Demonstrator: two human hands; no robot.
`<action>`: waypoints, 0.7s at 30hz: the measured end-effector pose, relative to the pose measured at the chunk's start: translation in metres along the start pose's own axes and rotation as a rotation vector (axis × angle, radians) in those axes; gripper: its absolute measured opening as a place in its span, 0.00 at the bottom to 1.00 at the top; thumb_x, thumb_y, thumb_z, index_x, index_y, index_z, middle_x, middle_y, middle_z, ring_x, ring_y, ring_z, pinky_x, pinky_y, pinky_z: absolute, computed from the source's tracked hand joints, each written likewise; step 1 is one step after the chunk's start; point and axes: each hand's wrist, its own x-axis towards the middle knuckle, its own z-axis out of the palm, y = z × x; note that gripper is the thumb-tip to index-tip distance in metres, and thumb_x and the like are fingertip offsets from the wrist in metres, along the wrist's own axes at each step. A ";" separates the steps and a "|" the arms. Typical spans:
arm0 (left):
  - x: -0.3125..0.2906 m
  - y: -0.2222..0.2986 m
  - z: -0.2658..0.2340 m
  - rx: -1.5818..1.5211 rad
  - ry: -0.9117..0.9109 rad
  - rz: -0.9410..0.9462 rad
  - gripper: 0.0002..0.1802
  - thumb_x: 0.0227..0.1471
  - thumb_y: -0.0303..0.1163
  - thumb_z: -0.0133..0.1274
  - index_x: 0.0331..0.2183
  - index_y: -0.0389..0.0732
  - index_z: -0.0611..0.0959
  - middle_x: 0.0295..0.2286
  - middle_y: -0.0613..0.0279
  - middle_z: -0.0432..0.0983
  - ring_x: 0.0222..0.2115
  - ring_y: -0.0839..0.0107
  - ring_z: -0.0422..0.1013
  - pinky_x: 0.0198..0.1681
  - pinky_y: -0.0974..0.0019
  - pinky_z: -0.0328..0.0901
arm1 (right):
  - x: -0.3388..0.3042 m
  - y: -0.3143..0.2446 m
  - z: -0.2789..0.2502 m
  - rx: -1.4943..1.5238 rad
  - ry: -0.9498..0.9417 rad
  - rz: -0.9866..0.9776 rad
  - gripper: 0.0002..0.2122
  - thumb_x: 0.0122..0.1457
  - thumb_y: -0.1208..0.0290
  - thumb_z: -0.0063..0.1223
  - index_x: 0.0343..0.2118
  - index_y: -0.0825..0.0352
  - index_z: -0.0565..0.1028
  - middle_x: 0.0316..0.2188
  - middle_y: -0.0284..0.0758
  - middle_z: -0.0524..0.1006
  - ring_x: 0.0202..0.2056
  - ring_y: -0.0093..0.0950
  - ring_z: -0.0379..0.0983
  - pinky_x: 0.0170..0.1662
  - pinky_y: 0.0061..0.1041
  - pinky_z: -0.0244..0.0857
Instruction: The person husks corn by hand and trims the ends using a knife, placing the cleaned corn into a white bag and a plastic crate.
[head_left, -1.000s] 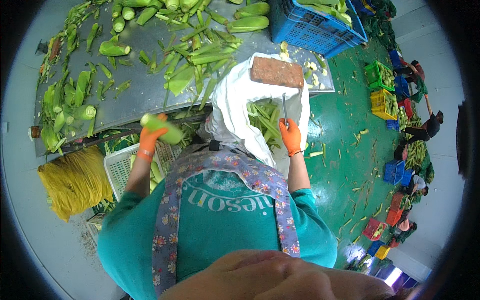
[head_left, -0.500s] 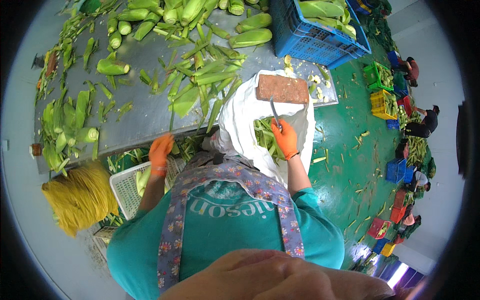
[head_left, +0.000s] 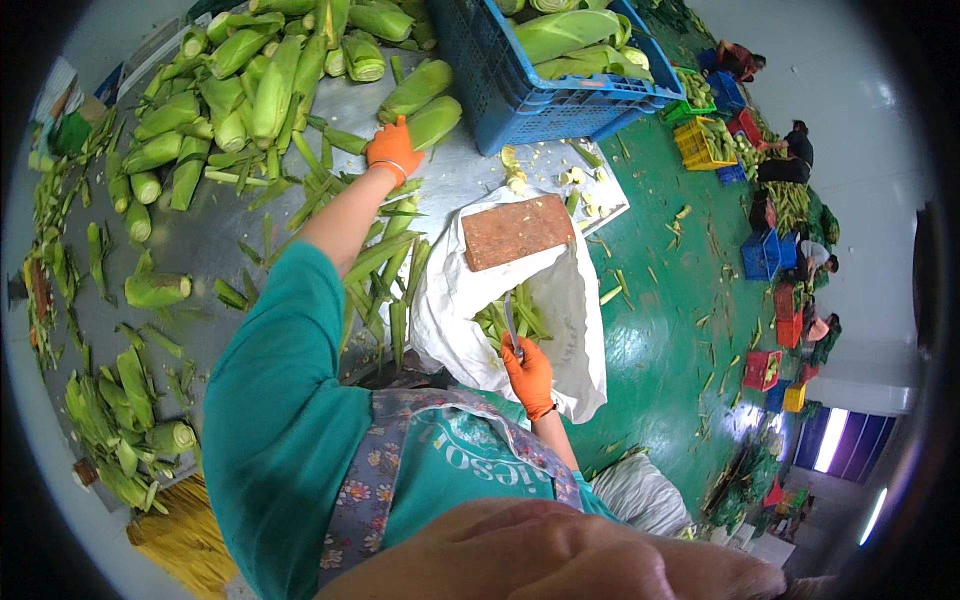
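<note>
In an orange glove, my left hand (head_left: 395, 150) is stretched far over the metal table, its fingers closed round the near end of a green ear of corn in its husk (head_left: 435, 123). A second husked-in ear (head_left: 416, 90) lies right behind it. My right hand (head_left: 530, 377), gloved the same, grips a knife (head_left: 511, 320) with a thin curved blade pointing up. That knife is over the open mouth of a white woven sack (head_left: 440, 290) with green husk strips (head_left: 495, 322) inside. A reddish brick (head_left: 518, 232) rests on the sack's far rim, at the table edge.
Beyond the brick stands a blue crate (head_left: 500, 110) of corn. More ears are heaped (head_left: 250, 90) at the far left, with loose husk leaves (head_left: 385, 255) strewn over the metal table (head_left: 225, 225). Co-workers (head_left: 795, 155) and coloured crates line the green floor (head_left: 660, 320) at right.
My left hand has gone from the near table edge, by the white basket, up and across to the corn. The right hand still holds the knife over the sack. The whole view has shifted.
</note>
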 end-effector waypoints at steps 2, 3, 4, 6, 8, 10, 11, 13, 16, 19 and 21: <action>-0.021 0.019 -0.044 -0.410 -0.290 0.048 0.42 0.43 0.48 0.64 0.57 0.38 0.71 0.51 0.51 0.73 0.50 0.50 0.70 0.51 0.54 0.67 | -0.013 0.013 0.020 0.161 0.000 0.099 0.13 0.61 0.66 0.59 0.46 0.66 0.78 0.37 0.33 0.82 0.37 0.26 0.78 0.38 0.22 0.69; -0.039 0.021 -0.063 -0.606 -0.423 0.054 0.42 0.43 0.48 0.64 0.57 0.39 0.72 0.51 0.50 0.73 0.51 0.51 0.70 0.52 0.55 0.67 | 0.001 -0.011 0.010 0.321 -0.044 0.186 0.15 0.62 0.63 0.57 0.48 0.66 0.77 0.39 0.33 0.82 0.37 0.25 0.78 0.36 0.20 0.68; -0.061 0.013 -0.069 -0.574 -0.306 0.179 0.43 0.44 0.49 0.64 0.58 0.40 0.71 0.51 0.49 0.73 0.52 0.52 0.69 0.53 0.56 0.65 | 0.024 -0.060 -0.018 0.560 -0.149 0.301 0.17 0.63 0.60 0.54 0.50 0.66 0.76 0.40 0.34 0.81 0.38 0.24 0.78 0.34 0.18 0.67; -0.110 0.014 -0.097 -0.546 -0.265 0.425 0.47 0.45 0.49 0.65 0.62 0.44 0.67 0.52 0.47 0.72 0.52 0.52 0.69 0.56 0.57 0.62 | 0.057 -0.120 -0.053 0.938 -0.311 0.416 0.21 0.66 0.55 0.49 0.54 0.65 0.73 0.43 0.34 0.81 0.38 0.22 0.78 0.31 0.14 0.64; -0.156 0.026 -0.138 -0.521 -0.308 0.612 0.47 0.42 0.45 0.67 0.62 0.44 0.69 0.52 0.50 0.73 0.52 0.52 0.69 0.57 0.54 0.61 | 0.080 -0.118 -0.044 1.448 -0.583 0.372 0.26 0.67 0.49 0.43 0.58 0.67 0.69 0.46 0.38 0.79 0.40 0.23 0.78 0.30 0.15 0.65; -0.189 0.042 -0.172 -0.453 -0.355 0.831 0.46 0.40 0.42 0.67 0.61 0.42 0.70 0.53 0.52 0.72 0.54 0.53 0.67 0.58 0.53 0.60 | 0.099 -0.087 -0.012 2.003 -1.078 0.377 0.32 0.68 0.44 0.35 0.62 0.70 0.63 0.51 0.44 0.76 0.43 0.27 0.77 0.33 0.20 0.69; -0.205 0.048 -0.183 -0.398 -0.324 0.860 0.45 0.40 0.40 0.67 0.60 0.41 0.70 0.54 0.51 0.71 0.55 0.53 0.66 0.58 0.53 0.60 | 0.113 -0.135 -0.035 2.265 -1.485 0.319 0.34 0.68 0.43 0.34 0.63 0.71 0.61 0.53 0.47 0.74 0.46 0.32 0.77 0.36 0.26 0.72; -0.236 0.062 -0.181 -0.388 -0.207 0.786 0.45 0.41 0.39 0.66 0.60 0.38 0.69 0.56 0.49 0.68 0.57 0.52 0.65 0.58 0.54 0.59 | 0.098 -0.128 -0.016 1.857 -1.055 0.535 0.31 0.69 0.49 0.36 0.64 0.72 0.60 0.61 0.49 0.66 0.54 0.46 0.71 0.53 0.50 0.67; -0.291 0.058 -0.150 -0.511 0.124 0.417 0.39 0.50 0.38 0.60 0.61 0.35 0.67 0.60 0.49 0.63 0.58 0.56 0.64 0.58 0.59 0.61 | 0.097 -0.137 -0.018 1.740 -0.921 0.518 0.29 0.69 0.54 0.42 0.64 0.71 0.60 0.59 0.45 0.69 0.54 0.38 0.72 0.55 0.40 0.68; -0.322 0.086 -0.135 -1.629 -0.373 -0.480 0.31 0.60 0.39 0.51 0.61 0.38 0.67 0.60 0.54 0.63 0.57 0.62 0.64 0.57 0.61 0.62 | 0.108 -0.145 -0.013 1.433 -0.735 0.105 0.30 0.66 0.54 0.49 0.65 0.69 0.61 0.55 0.37 0.73 0.51 0.26 0.72 0.53 0.27 0.68; -0.329 0.109 -0.117 -1.817 -0.387 -0.338 0.26 0.65 0.40 0.44 0.60 0.37 0.69 0.55 0.57 0.69 0.52 0.67 0.68 0.54 0.64 0.65 | 0.103 -0.158 -0.032 1.092 -0.552 -0.112 0.28 0.65 0.53 0.51 0.62 0.67 0.65 0.49 0.37 0.76 0.45 0.25 0.75 0.47 0.28 0.70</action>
